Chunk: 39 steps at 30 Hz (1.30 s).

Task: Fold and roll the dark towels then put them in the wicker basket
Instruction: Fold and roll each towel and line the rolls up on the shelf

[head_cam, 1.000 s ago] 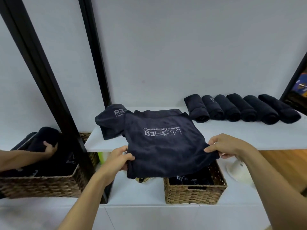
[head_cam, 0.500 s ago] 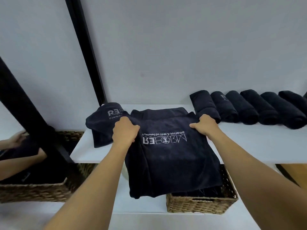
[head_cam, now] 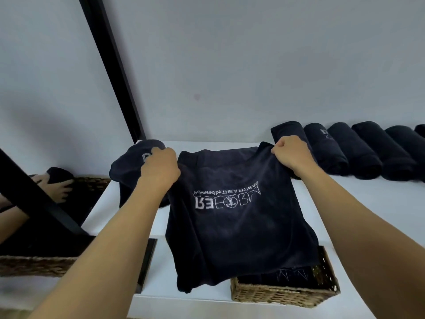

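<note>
Now your left hand (head_cam: 159, 168) and right hand (head_cam: 291, 155) are each closed on a far corner of the towel (head_cam: 232, 217), one at either end of its back edge. Towel lies on the shelf (head_cam: 358, 199), logo up and reading upside down to you. Its near half hangs over the shelf's front lip, partly covering the basket (head_cam: 285, 293) below. Long axis runs away from you, from the hanging hem to the edge you hold. Both hands are level and about equally near that edge. Judgement: a fold or roll would travel along that axis, so keep the two corners even. Rolled towels (head_cam: 368, 153) sit in a row just right of your right hand.
</note>
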### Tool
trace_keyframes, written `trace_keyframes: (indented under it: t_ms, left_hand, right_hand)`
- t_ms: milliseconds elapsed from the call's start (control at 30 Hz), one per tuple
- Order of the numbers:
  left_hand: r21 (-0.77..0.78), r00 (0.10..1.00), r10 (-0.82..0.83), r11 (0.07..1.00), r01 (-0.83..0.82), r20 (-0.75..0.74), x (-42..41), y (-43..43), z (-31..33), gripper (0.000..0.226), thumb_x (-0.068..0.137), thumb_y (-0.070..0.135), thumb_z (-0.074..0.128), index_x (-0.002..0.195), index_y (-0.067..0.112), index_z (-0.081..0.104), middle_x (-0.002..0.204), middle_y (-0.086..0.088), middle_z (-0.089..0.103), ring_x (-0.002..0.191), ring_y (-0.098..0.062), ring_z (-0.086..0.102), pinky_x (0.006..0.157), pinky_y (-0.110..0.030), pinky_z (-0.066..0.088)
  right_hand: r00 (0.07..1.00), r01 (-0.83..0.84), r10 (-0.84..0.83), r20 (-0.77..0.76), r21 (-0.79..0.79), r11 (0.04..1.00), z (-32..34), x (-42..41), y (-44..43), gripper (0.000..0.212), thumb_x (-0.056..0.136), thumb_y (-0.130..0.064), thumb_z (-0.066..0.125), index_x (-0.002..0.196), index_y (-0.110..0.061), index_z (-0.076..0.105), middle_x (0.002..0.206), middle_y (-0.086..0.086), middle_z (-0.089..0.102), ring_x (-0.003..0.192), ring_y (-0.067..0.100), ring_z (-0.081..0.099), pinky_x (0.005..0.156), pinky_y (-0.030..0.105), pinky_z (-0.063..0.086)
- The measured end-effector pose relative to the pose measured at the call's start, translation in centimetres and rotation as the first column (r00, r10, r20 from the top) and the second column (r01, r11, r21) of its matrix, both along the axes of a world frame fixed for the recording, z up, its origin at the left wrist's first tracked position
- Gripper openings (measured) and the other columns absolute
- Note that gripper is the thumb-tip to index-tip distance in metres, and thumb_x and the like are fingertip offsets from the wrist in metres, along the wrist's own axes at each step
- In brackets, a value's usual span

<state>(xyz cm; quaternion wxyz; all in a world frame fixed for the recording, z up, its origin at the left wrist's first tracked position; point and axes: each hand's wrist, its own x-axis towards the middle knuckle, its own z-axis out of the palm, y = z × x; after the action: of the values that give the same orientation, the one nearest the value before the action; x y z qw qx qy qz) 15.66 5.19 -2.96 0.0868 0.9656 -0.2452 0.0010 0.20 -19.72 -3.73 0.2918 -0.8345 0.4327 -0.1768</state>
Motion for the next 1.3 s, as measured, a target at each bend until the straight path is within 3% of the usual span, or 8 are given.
trace_keyframes:
  t_ms: [100, 333, 500, 600, 867, 1067, 1200, 1300]
  left_hand:
    - [-0.024, 0.998, 0.003, 1.000, -0.005, -0.060, 1.8, 0.3, 0.4, 0.011, 0.083, -0.002, 0.057, 0.093, 0.001, 0.060, 0.081, -0.012, 0.057, 0.065, -0.024, 0.052, 0.054, -0.034, 0.042]
    - [-0.512, 1.000, 0.001, 0.859, -0.012, -0.022, 4.6, -1.7, 4.2, 0.008, 0.083, 0.004, 0.072, 0.090, 0.008, 0.071, 0.088, -0.008, 0.067, 0.079, -0.023, 0.063, 0.073, -0.026, 0.047]
    - [-0.187, 0.992, -0.117, 0.974, 0.124, 0.048, 4.5, -3.5, 0.5, 0.037, 0.088, 0.017, 0.067, 0.124, 0.012, 0.060, 0.127, -0.016, 0.052, 0.116, -0.036, 0.052, 0.095, -0.043, 0.044]
    - [-0.032, 0.959, -0.218, 0.973, 0.227, 0.180, 1.5, -2.4, -2.5, 0.038, 0.089, 0.035, 0.064, 0.123, 0.020, 0.061, 0.126, -0.010, 0.052, 0.120, -0.033, 0.045, 0.101, -0.046, 0.034]
    - [-0.164, 0.911, -0.191, 0.950, 0.265, 0.365, -8.5, 5.6, -8.5, 0.026, 0.070, 0.009, 0.075, 0.096, 0.011, 0.073, 0.120, -0.013, 0.064, 0.116, -0.037, 0.056, 0.101, -0.054, 0.036]
    - [-0.298, 0.972, -0.041, 0.948, 0.112, 0.232, -14.1, 9.5, -8.9, 0.033, 0.077, 0.017, 0.071, 0.109, 0.010, 0.067, 0.121, -0.016, 0.056, 0.099, -0.037, 0.055, 0.081, -0.047, 0.045]
    - [-0.596, 0.995, 0.028, 0.799, -0.079, -0.095, -15.4, 10.6, -8.8, 0.052, 0.088, 0.009, 0.066, 0.134, 0.014, 0.044, 0.126, -0.011, 0.046, 0.096, -0.023, 0.053, 0.081, -0.032, 0.046]
    - [-0.703, 0.976, 0.053, 0.685, -0.189, -0.211, -15.5, 10.9, -9.2, 0.042, 0.087, 0.002, 0.061, 0.125, 0.013, 0.047, 0.096, -0.008, 0.065, 0.087, -0.024, 0.061, 0.073, -0.034, 0.049]
  right_hand:
    - [0.999, 0.000, 0.001, 0.032, -0.014, 1.000, 0.7, 0.1, -1.0, 0.021, 0.086, -0.009, 0.052, 0.091, 0.006, 0.066, 0.096, 0.017, 0.069, 0.096, 0.036, 0.061, 0.085, 0.045, 0.052]
    - [0.985, 0.067, -0.055, 0.166, -0.065, 0.996, 2.6, 1.2, -2.8, 0.024, 0.088, -0.008, 0.053, 0.100, 0.008, 0.066, 0.105, 0.022, 0.069, 0.102, 0.038, 0.063, 0.087, 0.045, 0.053]
    - [0.999, -0.018, 0.021, 0.024, -0.108, 0.994, 0.9, 2.5, -2.4, 0.017, 0.090, -0.009, 0.056, 0.099, 0.000, 0.065, 0.099, 0.018, 0.070, 0.088, 0.037, 0.069, 0.074, 0.039, 0.056]
    - [0.985, -0.169, 0.163, -0.061, -0.112, 0.979, -1.6, 1.6, -0.8, 0.034, 0.089, -0.013, 0.061, 0.123, -0.011, 0.059, 0.122, 0.010, 0.061, 0.105, 0.031, 0.064, 0.093, 0.038, 0.049]
    - [0.957, -0.291, 0.280, -0.078, -0.266, 0.919, -6.1, -7.1, 5.7, 0.027, 0.091, -0.019, 0.065, 0.117, -0.015, 0.065, 0.117, 0.004, 0.064, 0.110, 0.027, 0.058, 0.096, 0.040, 0.045]
    - [0.996, 0.042, -0.064, -0.056, -0.330, 0.943, -7.1, -13.1, 10.1, 0.034, 0.092, -0.026, 0.060, 0.124, -0.013, 0.058, 0.115, 0.012, 0.060, 0.106, 0.033, 0.054, 0.087, 0.045, 0.047]
    - [0.992, 0.111, -0.121, -0.041, -0.193, 0.975, -6.9, -15.2, 12.5, 0.038, 0.087, -0.032, 0.063, 0.117, -0.010, 0.052, 0.107, 0.006, 0.058, 0.097, 0.029, 0.056, 0.073, 0.036, 0.045]
    - [0.991, 0.126, -0.130, -0.032, -0.099, 0.987, -6.6, -16.1, 13.3, 0.033, 0.087, -0.040, 0.065, 0.095, -0.012, 0.051, 0.086, 0.002, 0.057, 0.079, 0.025, 0.055, 0.062, 0.033, 0.040]
